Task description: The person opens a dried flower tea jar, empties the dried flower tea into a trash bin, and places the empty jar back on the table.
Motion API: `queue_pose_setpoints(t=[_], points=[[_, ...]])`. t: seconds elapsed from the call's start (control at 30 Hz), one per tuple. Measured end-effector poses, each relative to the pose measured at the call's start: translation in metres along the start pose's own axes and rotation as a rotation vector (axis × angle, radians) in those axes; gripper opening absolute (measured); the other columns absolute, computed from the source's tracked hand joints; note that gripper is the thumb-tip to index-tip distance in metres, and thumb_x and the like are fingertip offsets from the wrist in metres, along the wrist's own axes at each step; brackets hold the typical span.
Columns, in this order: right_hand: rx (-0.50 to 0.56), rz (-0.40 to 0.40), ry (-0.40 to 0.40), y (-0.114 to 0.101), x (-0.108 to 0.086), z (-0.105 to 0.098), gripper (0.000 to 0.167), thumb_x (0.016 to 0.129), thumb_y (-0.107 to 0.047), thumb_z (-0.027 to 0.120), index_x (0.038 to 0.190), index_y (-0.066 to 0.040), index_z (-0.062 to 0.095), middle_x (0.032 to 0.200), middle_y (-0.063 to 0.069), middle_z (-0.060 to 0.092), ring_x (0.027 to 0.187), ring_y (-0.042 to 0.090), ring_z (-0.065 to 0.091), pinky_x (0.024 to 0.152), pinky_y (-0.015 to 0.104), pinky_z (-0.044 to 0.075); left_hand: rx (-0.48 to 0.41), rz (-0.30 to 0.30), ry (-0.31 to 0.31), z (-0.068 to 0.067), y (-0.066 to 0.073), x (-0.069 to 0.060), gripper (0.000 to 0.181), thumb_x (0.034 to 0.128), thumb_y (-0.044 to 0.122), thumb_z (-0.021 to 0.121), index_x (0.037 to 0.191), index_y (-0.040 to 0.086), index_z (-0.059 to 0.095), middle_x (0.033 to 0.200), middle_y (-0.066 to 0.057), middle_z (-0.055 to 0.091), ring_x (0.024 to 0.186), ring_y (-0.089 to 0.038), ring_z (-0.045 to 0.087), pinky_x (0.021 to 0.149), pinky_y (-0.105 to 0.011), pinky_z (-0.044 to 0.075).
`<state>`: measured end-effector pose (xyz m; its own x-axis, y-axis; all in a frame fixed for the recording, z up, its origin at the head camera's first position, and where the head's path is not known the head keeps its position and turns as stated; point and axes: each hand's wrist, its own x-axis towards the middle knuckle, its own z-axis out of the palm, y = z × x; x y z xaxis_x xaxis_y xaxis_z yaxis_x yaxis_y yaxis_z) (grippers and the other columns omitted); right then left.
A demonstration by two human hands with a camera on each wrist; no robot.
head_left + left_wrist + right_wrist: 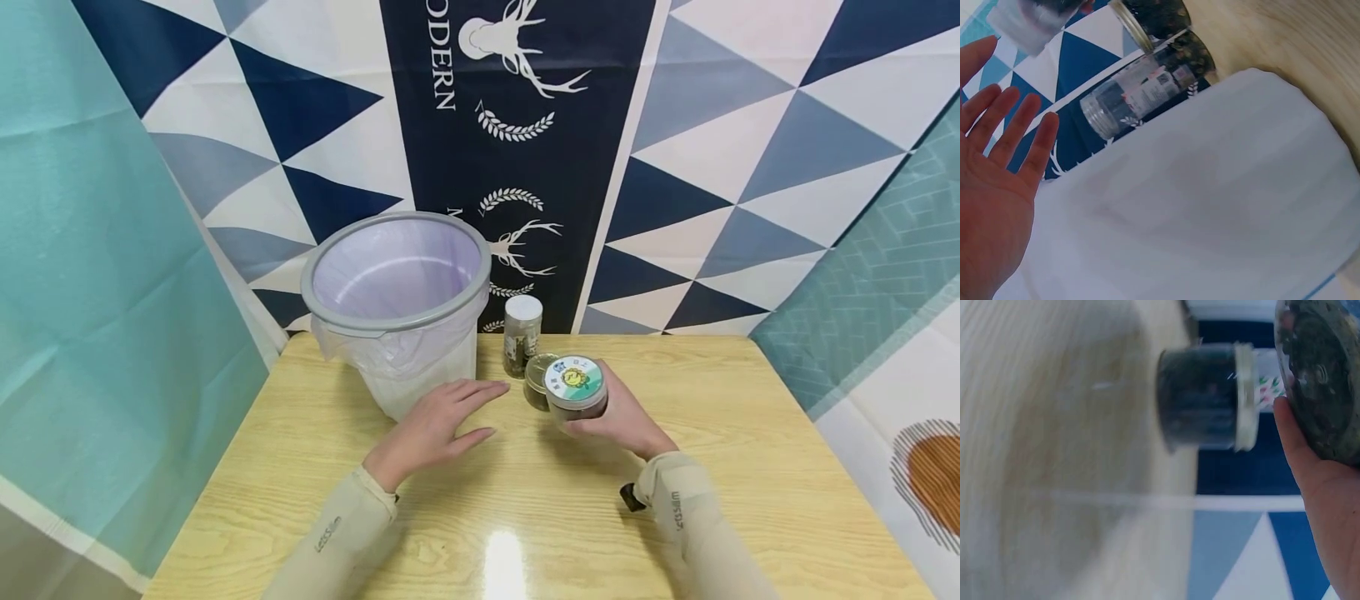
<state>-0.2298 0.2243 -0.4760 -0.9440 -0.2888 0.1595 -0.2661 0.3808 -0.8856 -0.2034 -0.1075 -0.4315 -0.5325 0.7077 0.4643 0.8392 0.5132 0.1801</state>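
Observation:
My right hand point(617, 414) grips a clear jar point(576, 385) with a green and white lid carrying a yellow flower picture, held above the table. In the right wrist view the dark contents of the gripped jar point(1319, 378) show through its base. Just behind it stand a shorter jar point(537, 392) with a metallic rim and a taller white-lidded jar point(519, 350). My left hand point(435, 427) hovers in front of the bin with fingers spread, holding nothing; the left wrist view shows its bare palm point(991, 212).
A bin point(420, 375) with a grey rim and a thin purple-white liner stands at the table's back left. The wooden table point(480, 517) meets a patterned cloth point(720, 167) hanging behind it. Teal fabric point(112, 292) hangs on the left.

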Motion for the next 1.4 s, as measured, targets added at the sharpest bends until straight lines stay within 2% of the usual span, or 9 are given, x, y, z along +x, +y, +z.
queue_pose_setpoints(t=[0.17, 0.3, 0.53, 0.7, 0.83, 0.97, 1.1, 1.23, 1.4], points=[[-0.06, -0.063, 0.0, -0.019, 0.005, 0.008, 0.095, 0.067, -0.014, 0.095, 0.148, -0.012, 0.044, 0.137, 0.009, 0.061, 0.127, 0.026, 0.057, 0.111, 0.056, 0.042, 0.002, 0.012, 0.079, 0.0, 0.004, 0.011, 0.063, 0.0983, 0.034, 0.071, 0.154, 0.013, 0.049, 0.15, -0.003, 0.058, 0.134, -0.019, 0.059, 0.114, -0.034, 0.047], [-0.09, -0.115, -0.054, -0.032, 0.007, 0.017, 0.095, 0.067, -0.016, 0.094, 0.148, -0.016, 0.045, 0.137, 0.006, 0.062, 0.125, 0.027, 0.059, 0.108, 0.056, 0.046, -0.001, -0.005, 0.127, 0.001, 0.008, 0.019, 0.066, 0.0994, 0.039, 0.068, 0.156, 0.012, 0.046, 0.153, -0.004, 0.055, 0.136, -0.021, 0.057, 0.115, -0.035, 0.046], [-0.166, -0.207, -0.112, -0.047, 0.011, 0.035, 0.096, 0.065, -0.014, 0.092, 0.148, -0.017, 0.045, 0.134, 0.002, 0.062, 0.117, 0.02, 0.062, 0.102, 0.046, 0.053, 0.032, 0.005, 0.092, 0.006, 0.014, 0.032, 0.071, 0.1048, 0.056, 0.05, 0.161, 0.014, 0.039, 0.159, -0.008, 0.049, 0.14, -0.026, 0.053, 0.116, -0.039, 0.045], [-0.226, -0.234, -0.124, -0.05, 0.012, 0.044, 0.095, 0.066, -0.019, 0.089, 0.149, -0.015, 0.044, 0.131, 0.002, 0.062, 0.112, 0.018, 0.062, 0.096, 0.04, 0.056, 0.076, 0.013, 0.073, 0.011, 0.015, 0.034, 0.073, 0.1069, 0.063, 0.032, 0.16, 0.013, 0.04, 0.158, -0.012, 0.049, 0.137, -0.027, 0.055, 0.11, -0.041, 0.051], [-0.243, -0.255, -0.115, -0.051, 0.013, 0.046, 0.095, 0.064, -0.02, 0.089, 0.148, -0.014, 0.044, 0.129, 0.003, 0.062, 0.11, 0.018, 0.062, 0.094, 0.039, 0.056, 0.126, 0.018, 0.071, 0.015, 0.014, 0.035, 0.077, 0.1065, 0.065, 0.025, 0.159, 0.011, 0.04, 0.156, -0.012, 0.051, 0.133, -0.027, 0.056, 0.107, -0.04, 0.053], [-0.237, -0.261, -0.117, -0.054, 0.014, 0.047, 0.097, 0.063, -0.02, 0.089, 0.148, -0.015, 0.044, 0.129, 0.001, 0.061, 0.11, 0.017, 0.062, 0.094, 0.039, 0.056, 0.227, 0.036, 0.084, 0.02, 0.013, 0.04, 0.082, 0.1061, 0.066, 0.015, 0.158, 0.008, 0.041, 0.149, -0.013, 0.055, 0.125, -0.027, 0.058, 0.102, -0.038, 0.055], [-0.226, -0.259, -0.121, -0.056, 0.016, 0.049, 0.097, 0.063, -0.02, 0.09, 0.148, -0.015, 0.044, 0.131, 0.002, 0.06, 0.111, 0.018, 0.061, 0.095, 0.04, 0.055, 0.307, 0.056, 0.135, 0.026, 0.012, 0.045, 0.084, 0.1062, 0.064, 0.008, 0.149, 0.005, 0.05, 0.136, -0.014, 0.06, 0.114, -0.028, 0.06, 0.094, -0.036, 0.057], [-0.211, -0.256, -0.11, -0.057, 0.015, 0.052, 0.098, 0.062, -0.02, 0.091, 0.149, -0.014, 0.044, 0.133, 0.004, 0.06, 0.112, 0.02, 0.061, 0.096, 0.042, 0.056, 0.321, 0.063, 0.185, 0.029, 0.012, 0.047, 0.084, 0.107, 0.061, 0.005, 0.139, 0.003, 0.056, 0.128, -0.016, 0.062, 0.11, -0.027, 0.06, 0.091, -0.035, 0.058], [-0.174, -0.238, -0.105, -0.056, 0.011, 0.057, 0.101, 0.062, -0.019, 0.094, 0.149, -0.012, 0.044, 0.132, 0.008, 0.062, 0.112, 0.022, 0.062, 0.098, 0.043, 0.056, 0.32, 0.065, 0.216, 0.033, 0.014, 0.046, 0.082, 0.108, 0.058, 0.005, 0.132, 0.001, 0.059, 0.117, -0.015, 0.062, 0.106, -0.025, 0.062, 0.085, -0.033, 0.06]])
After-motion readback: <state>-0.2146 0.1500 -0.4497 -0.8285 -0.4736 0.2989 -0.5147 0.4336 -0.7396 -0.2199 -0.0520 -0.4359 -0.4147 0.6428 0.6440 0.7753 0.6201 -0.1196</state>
